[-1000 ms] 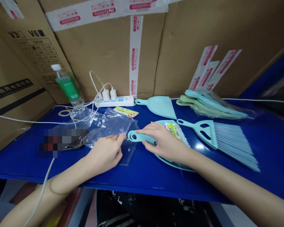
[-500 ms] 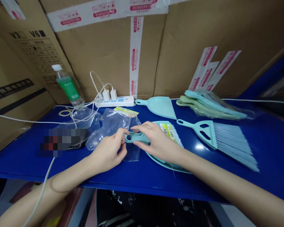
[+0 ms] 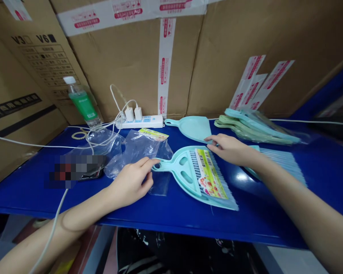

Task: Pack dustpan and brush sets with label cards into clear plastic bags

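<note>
A light-blue dustpan [image 3: 190, 193] lies on the blue table with a matching hand brush [image 3: 185, 168] nested in it. A yellow-green card label [image 3: 211, 175] sits across the bristles. My left hand [image 3: 135, 180] pinches the stacked handle ends between thumb and fingertips. At the far right corner of the dustpan is my right hand [image 3: 228, 148], fingers apart and gripping nothing; whether the fingertips touch the rim I cannot tell. Behind my right forearm, a second light-blue brush [image 3: 282, 161] is partly hidden. Another light-blue dustpan [image 3: 192, 127] lies just beyond.
Clear plastic bags [image 3: 137, 152] lie left of centre, one with a card header. A power strip [image 3: 148, 121] with white cables, a bottle [image 3: 84, 104] and a dark, blurred-out item [image 3: 91, 173] are leftward. Bagged green and blue sets [image 3: 254, 127] lie back right. Cardboard [image 3: 126, 61] walls the back.
My right hand has left the handles and moved right to the dustpan's far corner, uncovering the brush and label. My left hand stays at the handle end.
</note>
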